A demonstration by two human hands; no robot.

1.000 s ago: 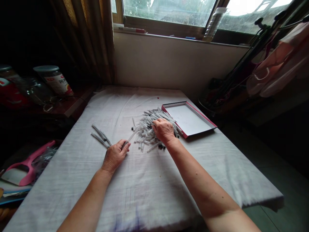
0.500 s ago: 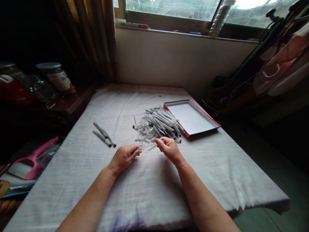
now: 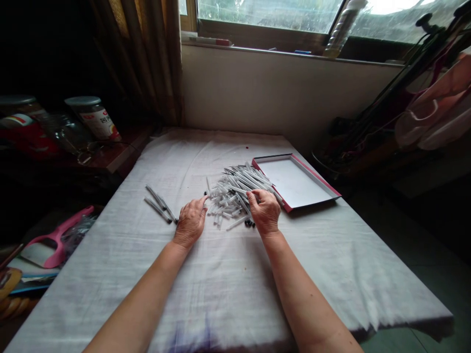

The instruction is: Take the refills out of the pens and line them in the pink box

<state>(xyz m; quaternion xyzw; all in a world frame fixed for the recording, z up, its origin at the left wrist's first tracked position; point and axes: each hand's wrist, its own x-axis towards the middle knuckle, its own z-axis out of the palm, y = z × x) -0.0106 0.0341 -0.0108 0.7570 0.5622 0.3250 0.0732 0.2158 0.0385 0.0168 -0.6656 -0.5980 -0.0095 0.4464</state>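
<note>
On the white cloth lies a heap of loose pen parts (image 3: pixel 226 196): clear barrels, dark thin refills, clear caps and small black pieces. My right hand (image 3: pixel 265 212) is at the heap's near right side, thumb and fingers pinched on a clear pen barrel (image 3: pixel 238 189) that points left over the pile. My left hand (image 3: pixel 190 219) rests at the heap's left edge, index finger stretched toward a small black piece (image 3: pixel 205 193), thumb apart; nothing shows in it. Left of that hand lie several assembled pens (image 3: pixel 157 211) with dark ends.
A shallow box lid (image 3: pixel 301 184) with red sides touches the heap's right side. Jars (image 3: pixel 97 120) stand on a side table at left. Pink-handled scissors (image 3: pixel 55 245) lie low at left. A bottle (image 3: pixel 342 29) stands on the windowsill.
My right hand has moved forward onto the heap and grips a barrel there. My left hand has shifted forward and left, its index finger now extended. Small black pieces show near the right hand.
</note>
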